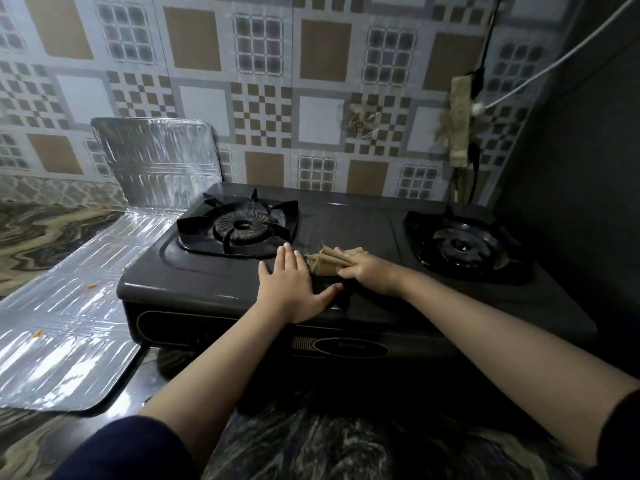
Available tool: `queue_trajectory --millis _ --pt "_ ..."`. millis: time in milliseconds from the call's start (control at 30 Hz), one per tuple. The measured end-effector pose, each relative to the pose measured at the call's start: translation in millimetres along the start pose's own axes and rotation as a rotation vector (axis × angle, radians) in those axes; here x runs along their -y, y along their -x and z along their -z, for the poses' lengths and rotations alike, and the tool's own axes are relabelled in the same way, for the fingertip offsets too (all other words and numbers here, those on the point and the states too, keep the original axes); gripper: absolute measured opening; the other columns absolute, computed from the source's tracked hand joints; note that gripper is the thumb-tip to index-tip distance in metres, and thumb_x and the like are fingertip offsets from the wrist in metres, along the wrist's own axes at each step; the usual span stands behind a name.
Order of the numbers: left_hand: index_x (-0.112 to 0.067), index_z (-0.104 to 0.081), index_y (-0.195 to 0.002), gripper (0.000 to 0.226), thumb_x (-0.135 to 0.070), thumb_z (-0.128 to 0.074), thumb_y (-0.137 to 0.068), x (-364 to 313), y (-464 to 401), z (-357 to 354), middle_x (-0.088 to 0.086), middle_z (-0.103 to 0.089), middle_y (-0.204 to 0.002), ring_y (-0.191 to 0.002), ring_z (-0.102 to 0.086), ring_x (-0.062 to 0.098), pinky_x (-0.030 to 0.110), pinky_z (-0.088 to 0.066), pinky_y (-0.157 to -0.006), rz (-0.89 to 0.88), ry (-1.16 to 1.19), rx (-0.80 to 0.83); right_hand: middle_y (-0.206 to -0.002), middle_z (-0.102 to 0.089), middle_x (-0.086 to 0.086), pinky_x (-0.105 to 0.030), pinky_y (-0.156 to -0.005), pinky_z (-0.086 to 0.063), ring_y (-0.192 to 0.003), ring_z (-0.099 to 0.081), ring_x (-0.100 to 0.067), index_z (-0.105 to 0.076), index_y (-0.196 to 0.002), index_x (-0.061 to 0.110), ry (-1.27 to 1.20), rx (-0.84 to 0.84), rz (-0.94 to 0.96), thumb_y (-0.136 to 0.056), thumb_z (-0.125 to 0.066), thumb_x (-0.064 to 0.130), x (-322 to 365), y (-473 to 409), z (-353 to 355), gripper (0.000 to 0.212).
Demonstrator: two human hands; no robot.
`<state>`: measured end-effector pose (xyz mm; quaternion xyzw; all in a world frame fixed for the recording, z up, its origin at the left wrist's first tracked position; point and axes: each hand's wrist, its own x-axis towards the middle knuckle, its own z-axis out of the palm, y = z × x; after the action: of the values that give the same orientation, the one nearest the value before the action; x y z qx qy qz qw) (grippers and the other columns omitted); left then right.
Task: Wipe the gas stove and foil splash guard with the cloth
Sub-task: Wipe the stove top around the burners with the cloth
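Head view. My right hand (372,271) is closed on the folded tan cloth (330,259), pressing it onto the top of the gas stove (346,223) in the flat strip between the two burners. My left hand (294,282) lies flat beside it, fingers spread and empty, palm on the front of the stove top, apparently to steady it.

Step in hand, as I judge it: wiping the stove top's middle panel. The foil splash guard (159,161) looks untouched; orange crumbs show on its flat section, left of the stove.

The cloth's long axis runs left to right across the stove, loose frayed end pointing left toward the left burner (242,228).

Next move calls for sweeping the cloth across the panel, working around the pan supports, then over to the foil.
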<state>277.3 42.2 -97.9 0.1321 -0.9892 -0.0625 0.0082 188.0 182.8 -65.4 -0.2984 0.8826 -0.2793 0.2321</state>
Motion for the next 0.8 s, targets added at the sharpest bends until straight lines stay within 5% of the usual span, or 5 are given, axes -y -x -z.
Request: queue_trajectory --millis 67,167,300,500,800 --pt "0.001 -0.001 -0.152 0.11 -0.081 -0.023 -0.082 2 0 -2 0.018 0.008 -0.161 -0.149 0.01 0.026 0.057 -0.005 -0.116 -0.007 -0.001 0.001 -0.151 -0.037 -0.012 -0.04 -0.121 -0.014 -0.143 -0.026 -0.024 -0.045 -0.141 0.017 -0.079 -0.004 0.023 -0.065 -0.057 0.05 -16 -8 1 0.084" --pt "0.001 -0.001 -0.152 0.112 -0.082 -0.026 -0.081 3 -1 -2 0.018 0.008 -0.161 -0.149 0.01 0.027 0.057 -0.006 -0.116 -0.017 -0.003 -0.003 -0.108 -0.061 -0.004 -0.03 -0.099 -0.035 -0.107 -0.051 -0.016 -0.064 -0.112 0.006 -0.15 -0.014 0.041 -0.074 -0.055 0.027 -7 15 4 0.044" --pt "-0.001 0.002 -0.153 0.126 -0.091 -0.026 -0.07 5 -2 0 0.017 0.009 -0.161 -0.149 0.011 0.027 0.057 -0.005 -0.116 -0.017 0.014 0.019 -0.085 -0.056 -0.002 -0.024 -0.078 -0.036 -0.089 -0.049 -0.018 -0.061 -0.093 0.006 -0.165 0.013 0.051 -0.094 -0.044 0.002 -5 38 10 0.017" --pt "-0.001 0.001 -0.152 0.143 -0.1 -0.024 -0.053 5 1 2 0.016 0.009 -0.161 -0.149 0.011 0.026 0.058 -0.004 -0.116 -0.012 0.037 0.024 -0.083 -0.052 0.002 -0.031 -0.085 -0.032 -0.086 -0.049 -0.013 -0.057 -0.078 0.019 -0.134 -0.047 0.03 -0.074 -0.049 0.033 -20 56 14 0.017" --pt "-0.001 0.003 -0.153 0.147 -0.101 -0.015 -0.046 4 4 5 0.016 0.011 -0.161 -0.149 0.013 0.026 0.057 -0.002 -0.117 -0.015 0.041 0.034 -0.076 -0.049 -0.001 -0.033 -0.074 -0.032 -0.074 -0.046 -0.014 -0.053 -0.071 0.018 -0.006 -0.07 -0.009 -0.084 -0.051 0.033 -28 72 23 0.02"
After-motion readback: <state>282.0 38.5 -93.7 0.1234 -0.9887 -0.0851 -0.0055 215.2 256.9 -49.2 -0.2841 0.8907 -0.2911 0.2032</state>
